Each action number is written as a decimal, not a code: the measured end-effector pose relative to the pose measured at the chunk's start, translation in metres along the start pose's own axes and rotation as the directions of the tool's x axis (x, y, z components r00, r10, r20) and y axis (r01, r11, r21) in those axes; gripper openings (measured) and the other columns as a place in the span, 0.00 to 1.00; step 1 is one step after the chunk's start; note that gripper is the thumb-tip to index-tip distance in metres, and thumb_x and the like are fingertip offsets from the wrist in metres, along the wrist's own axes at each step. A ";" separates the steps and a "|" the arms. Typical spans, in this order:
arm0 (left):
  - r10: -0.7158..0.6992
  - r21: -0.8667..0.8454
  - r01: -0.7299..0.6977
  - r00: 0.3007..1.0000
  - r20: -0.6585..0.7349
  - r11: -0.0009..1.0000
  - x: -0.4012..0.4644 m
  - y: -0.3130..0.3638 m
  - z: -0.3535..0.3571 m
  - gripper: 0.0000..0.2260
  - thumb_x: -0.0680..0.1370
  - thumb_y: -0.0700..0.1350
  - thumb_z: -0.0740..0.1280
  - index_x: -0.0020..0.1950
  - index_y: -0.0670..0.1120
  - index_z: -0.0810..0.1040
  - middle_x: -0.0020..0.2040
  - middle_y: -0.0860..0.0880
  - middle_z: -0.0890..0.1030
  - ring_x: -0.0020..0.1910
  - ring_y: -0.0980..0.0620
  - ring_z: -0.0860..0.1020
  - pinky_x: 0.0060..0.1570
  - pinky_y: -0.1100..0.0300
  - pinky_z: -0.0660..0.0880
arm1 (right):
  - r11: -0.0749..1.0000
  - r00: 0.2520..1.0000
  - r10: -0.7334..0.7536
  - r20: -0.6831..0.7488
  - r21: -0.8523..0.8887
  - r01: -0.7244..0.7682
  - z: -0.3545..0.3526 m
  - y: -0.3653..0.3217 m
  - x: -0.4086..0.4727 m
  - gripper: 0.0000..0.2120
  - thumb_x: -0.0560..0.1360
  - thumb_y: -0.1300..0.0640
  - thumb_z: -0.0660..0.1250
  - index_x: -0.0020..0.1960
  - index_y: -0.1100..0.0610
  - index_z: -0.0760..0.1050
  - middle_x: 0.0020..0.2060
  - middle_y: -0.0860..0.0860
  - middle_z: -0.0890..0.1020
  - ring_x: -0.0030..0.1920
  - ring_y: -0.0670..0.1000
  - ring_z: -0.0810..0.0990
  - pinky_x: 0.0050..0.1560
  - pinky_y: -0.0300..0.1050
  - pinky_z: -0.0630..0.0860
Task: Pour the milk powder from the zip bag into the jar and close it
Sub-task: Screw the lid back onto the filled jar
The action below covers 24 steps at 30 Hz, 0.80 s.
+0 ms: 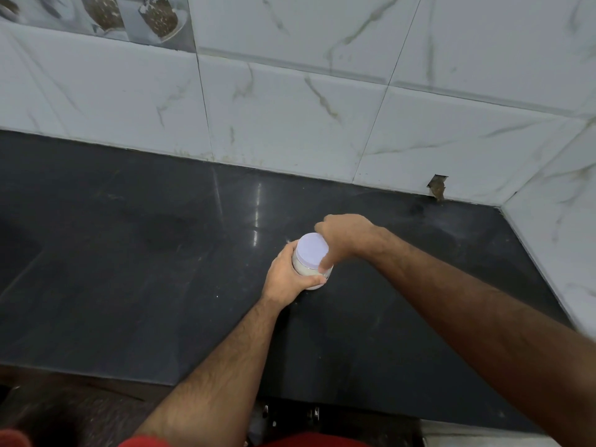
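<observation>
A small clear jar [304, 272] with white milk powder inside stands on the black countertop [145, 269]. A pale lilac lid [311, 249] sits on top of it. My left hand [288, 275] wraps around the jar's body from the left. My right hand [346, 238] comes from the right, with its fingers and thumb closed on the lid's rim. The zip bag is not in view.
White marble-look wall tiles [290, 117] rise behind the countertop and along its right side. A chipped hole [437, 187] shows at the base of the back wall. The counter's front edge runs near the bottom, above a dark floor.
</observation>
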<state>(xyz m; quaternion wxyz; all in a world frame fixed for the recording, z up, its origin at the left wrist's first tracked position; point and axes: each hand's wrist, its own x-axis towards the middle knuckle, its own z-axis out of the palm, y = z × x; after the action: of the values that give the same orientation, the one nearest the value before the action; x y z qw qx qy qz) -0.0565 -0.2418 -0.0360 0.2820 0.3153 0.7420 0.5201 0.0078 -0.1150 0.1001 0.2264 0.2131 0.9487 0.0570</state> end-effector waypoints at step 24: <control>-0.009 0.031 0.008 1.000 0.010 0.999 0.000 0.002 -0.001 0.36 0.55 0.57 0.82 0.57 0.69 0.68 0.54 0.67 0.77 0.54 0.66 0.76 0.45 0.70 0.72 | 0.996 0.994 -0.077 0.073 0.042 0.074 -0.002 -0.004 0.002 0.40 0.65 0.41 0.79 0.71 0.51 0.67 0.60 0.51 0.77 0.55 0.54 0.80 0.50 0.49 0.79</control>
<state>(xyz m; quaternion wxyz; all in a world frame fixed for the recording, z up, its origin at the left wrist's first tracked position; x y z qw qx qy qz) -0.0566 -0.2421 -0.0343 0.2830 0.3189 0.7498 0.5059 0.0039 -0.1181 0.1006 0.2593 0.1833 0.9480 0.0219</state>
